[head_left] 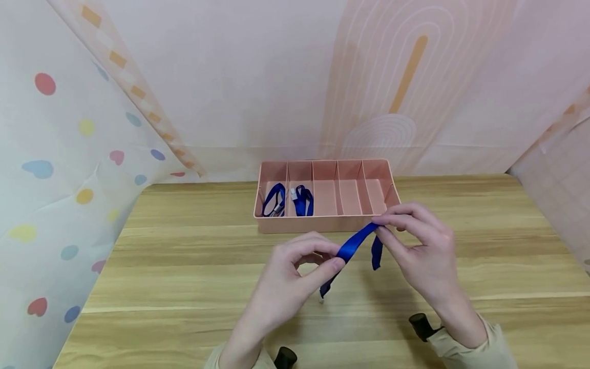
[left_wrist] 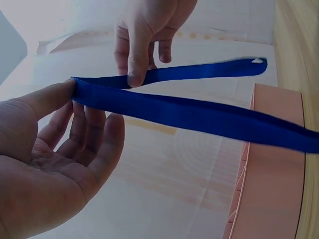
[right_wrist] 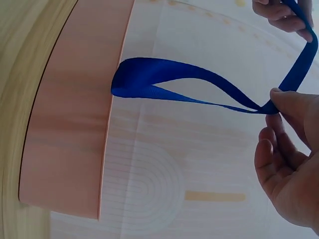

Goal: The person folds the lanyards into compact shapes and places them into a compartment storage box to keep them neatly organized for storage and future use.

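Note:
A blue lanyard (head_left: 355, 245) is stretched between both hands above the table, in front of a pink divided box (head_left: 318, 224). My left hand (head_left: 295, 274) pinches it between thumb and fingers, lower and nearer to me. Up at the box's front right, my right hand (head_left: 426, 251) pinches another part. From the right hand hangs a loop of the lanyard (right_wrist: 164, 67), plain in the right wrist view. Another end droops below the left hand, with a small pale piece at its tip. Two more blue lanyards (head_left: 274, 199) (head_left: 302, 200) lie in the box's two leftmost compartments.
The box stands at the back of the wooden table (head_left: 184, 277), close to a patterned cloth backdrop (head_left: 230, 92). Its other compartments, to the right, show bare floors. A dotted cloth (head_left: 69, 205) borders the table's left side.

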The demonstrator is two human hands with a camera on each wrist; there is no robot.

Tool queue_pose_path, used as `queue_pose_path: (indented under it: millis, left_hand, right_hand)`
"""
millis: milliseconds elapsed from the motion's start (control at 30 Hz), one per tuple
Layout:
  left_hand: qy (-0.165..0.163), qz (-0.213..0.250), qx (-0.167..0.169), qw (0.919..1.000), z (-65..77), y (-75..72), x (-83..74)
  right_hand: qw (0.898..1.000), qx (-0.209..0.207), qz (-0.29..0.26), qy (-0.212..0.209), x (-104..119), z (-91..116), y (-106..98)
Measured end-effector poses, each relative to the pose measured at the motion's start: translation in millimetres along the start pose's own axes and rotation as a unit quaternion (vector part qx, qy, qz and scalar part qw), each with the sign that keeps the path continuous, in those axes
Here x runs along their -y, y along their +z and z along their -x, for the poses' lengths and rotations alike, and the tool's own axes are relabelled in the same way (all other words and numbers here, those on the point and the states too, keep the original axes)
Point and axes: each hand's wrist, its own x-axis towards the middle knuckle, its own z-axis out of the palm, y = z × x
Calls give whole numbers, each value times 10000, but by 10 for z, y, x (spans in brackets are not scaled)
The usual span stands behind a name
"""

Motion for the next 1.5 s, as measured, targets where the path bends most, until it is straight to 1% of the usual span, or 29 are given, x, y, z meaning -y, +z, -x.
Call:
queue_pose_path:
  millis: [33,100,200,233,300,367,500,633,700,833,900,967,1033,1133,1267,1300,1433,1500]
  left_hand:
    - [98,6,-36,9999,8,2,-3]
    - [460,20,-100,9989,26,9,-10]
    - [1051,44,-202,9942,49,25,-22]
    - [1201,45,-228,9925,55,30,-24]
    - [1343,82,-246,9906,61,36,-31]
    - [1378,101,-245,9901,65,34,-35]
    - [1469,93,-217,9889,68,21,-32]
    - [1642,190,-384,9855,64,25,-12]
    - [1675,294,-506,9841,63,31,-4]
    - [1559,469,-695,9842,66,34,2]
    - [1522,503,-745,9843,66,32,2]
    - [1630,496,-759,9825,61,32,8]
    - [1732,495,-757,9807,59,34,11]
    - [1847,486,-779,9785,56,36,8]
    - [1813,453,-857,9786,55,36,0]
    - [1804,452,-863,9788,55,37,2]
    - [1762,431,-837,9798,54,34,19]
    - [1690,405,-847,9811,51,32,25]
  right_hand:
    - [10000,55,-25,10,4,3,3]
    - [9998,159,-107,25,9,11,18]
    - [9989,410,-173,154,16,31,42]
    - [9984,479,-213,211,17,39,51]
    - [9975,606,-251,266,20,53,68]
    - [9970,674,-275,255,24,65,90]
    - [9971,674,-339,49,38,79,135]
    - [9960,709,-525,-102,53,98,170]
    - [9945,786,-682,-65,60,109,177]
    - [9922,889,-869,-19,69,125,196]
    - [9919,877,-917,-69,76,131,214]
    - [9915,889,-951,-79,88,138,230]
    - [9908,950,-968,-1,102,145,239]
    - [9909,999,-902,10,119,159,254]
    - [9919,982,-800,-120,129,174,272]
    - [9918,961,-820,-187,129,177,279]
    - [9900,1032,-940,-198,127,185,294]
    - [9896,1030,-982,-215,124,187,303]
